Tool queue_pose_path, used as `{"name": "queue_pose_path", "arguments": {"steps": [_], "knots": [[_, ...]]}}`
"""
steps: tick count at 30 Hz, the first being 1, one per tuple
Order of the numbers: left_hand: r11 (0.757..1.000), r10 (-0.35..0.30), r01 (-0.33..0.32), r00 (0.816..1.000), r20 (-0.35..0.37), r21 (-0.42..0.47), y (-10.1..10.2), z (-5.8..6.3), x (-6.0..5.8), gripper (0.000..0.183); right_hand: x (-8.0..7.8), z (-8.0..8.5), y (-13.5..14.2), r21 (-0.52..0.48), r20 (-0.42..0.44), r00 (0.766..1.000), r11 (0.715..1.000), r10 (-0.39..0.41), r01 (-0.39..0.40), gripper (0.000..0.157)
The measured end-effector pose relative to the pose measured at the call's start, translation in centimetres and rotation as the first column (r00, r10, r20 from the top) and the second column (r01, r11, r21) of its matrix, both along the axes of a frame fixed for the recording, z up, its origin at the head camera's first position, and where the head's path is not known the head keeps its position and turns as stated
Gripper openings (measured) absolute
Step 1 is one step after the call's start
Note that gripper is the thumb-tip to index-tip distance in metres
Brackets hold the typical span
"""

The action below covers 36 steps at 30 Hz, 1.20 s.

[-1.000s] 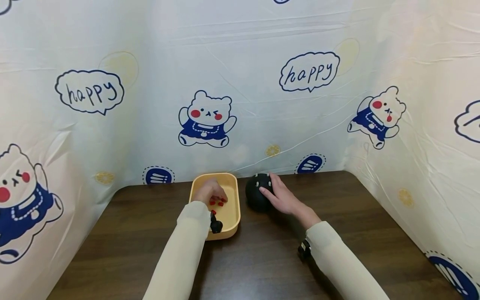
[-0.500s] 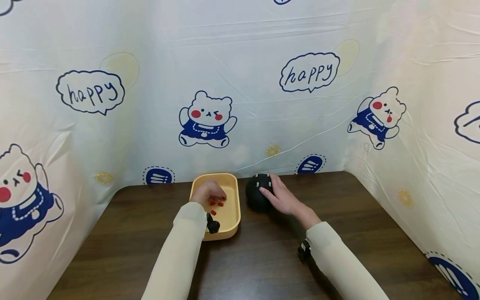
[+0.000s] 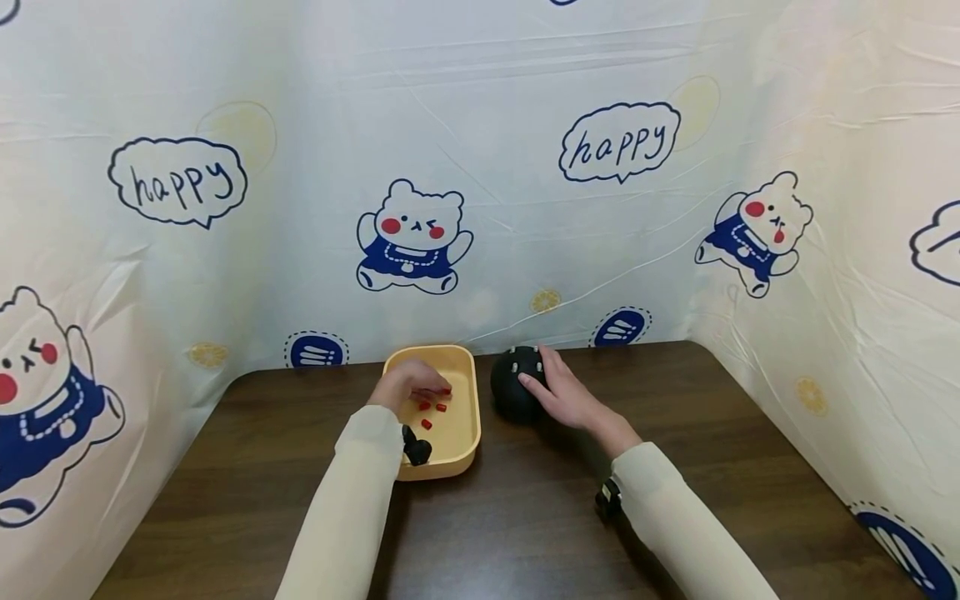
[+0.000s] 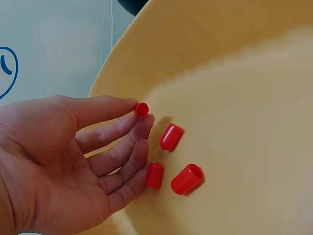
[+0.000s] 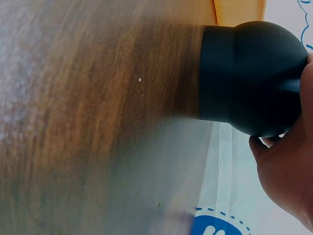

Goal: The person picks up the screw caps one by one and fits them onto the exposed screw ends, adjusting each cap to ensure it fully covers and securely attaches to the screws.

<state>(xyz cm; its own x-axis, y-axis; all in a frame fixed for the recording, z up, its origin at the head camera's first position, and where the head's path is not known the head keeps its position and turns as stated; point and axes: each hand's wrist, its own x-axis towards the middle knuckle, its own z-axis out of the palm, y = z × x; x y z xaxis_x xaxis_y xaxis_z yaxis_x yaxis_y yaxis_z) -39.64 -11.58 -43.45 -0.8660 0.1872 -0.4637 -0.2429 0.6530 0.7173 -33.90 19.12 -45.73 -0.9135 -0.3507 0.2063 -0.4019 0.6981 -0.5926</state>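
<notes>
Left hand (image 4: 68,161) pinching a red cap (image 4: 142,110), other fingers (image 4: 122,147) loosely bent, three caps (image 4: 187,179) in the tray (image 3: 457,433), right hand (image 3: 572,400) spread round a black dome (image 3: 513,396)

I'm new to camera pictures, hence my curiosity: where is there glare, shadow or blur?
Head view: faint glare on the dark wooden table, shadow beneath the right sleeve. Left wrist view: red caps look sharp, with soft shadows beside them. Right wrist view: the table is blurred with pale glare; the black dome shows a dull sheen.
</notes>
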Motion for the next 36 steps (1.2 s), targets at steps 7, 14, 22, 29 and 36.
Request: {"name": "queue_pose_path", "arguments": {"steps": [7,14,22,29,36], "knots": [[0.998,0.020,-0.020,1.000,0.011,0.066,-0.3,0.3,0.2,0.024,0.0,-0.2,0.1,0.001,-0.023,1.000,1.000,0.006,-0.006,0.076],[0.996,0.005,-0.002,0.999,-0.036,0.088,-0.6,0.8,0.4,0.023,0.1,0.0,0.0,0.003,-0.009,1.000,1.000,0.001,-0.001,0.078],[0.994,-0.021,0.033,0.993,-0.113,0.107,-0.6,2.0,0.7,0.023,0.2,0.1,0.0,0.016,0.006,1.000,1.000,-0.009,0.008,0.082],[0.990,-0.038,0.054,0.992,-0.122,0.130,-0.8,2.5,1.0,0.025,0.1,0.0,0.0,0.011,-0.001,1.000,1.000,-0.005,0.005,0.081],[0.988,-0.034,0.054,0.990,-0.136,0.143,-0.6,2.4,1.2,0.026,0.2,0.0,0.0,0.012,0.007,1.000,1.000,-0.008,0.008,0.082]]}}
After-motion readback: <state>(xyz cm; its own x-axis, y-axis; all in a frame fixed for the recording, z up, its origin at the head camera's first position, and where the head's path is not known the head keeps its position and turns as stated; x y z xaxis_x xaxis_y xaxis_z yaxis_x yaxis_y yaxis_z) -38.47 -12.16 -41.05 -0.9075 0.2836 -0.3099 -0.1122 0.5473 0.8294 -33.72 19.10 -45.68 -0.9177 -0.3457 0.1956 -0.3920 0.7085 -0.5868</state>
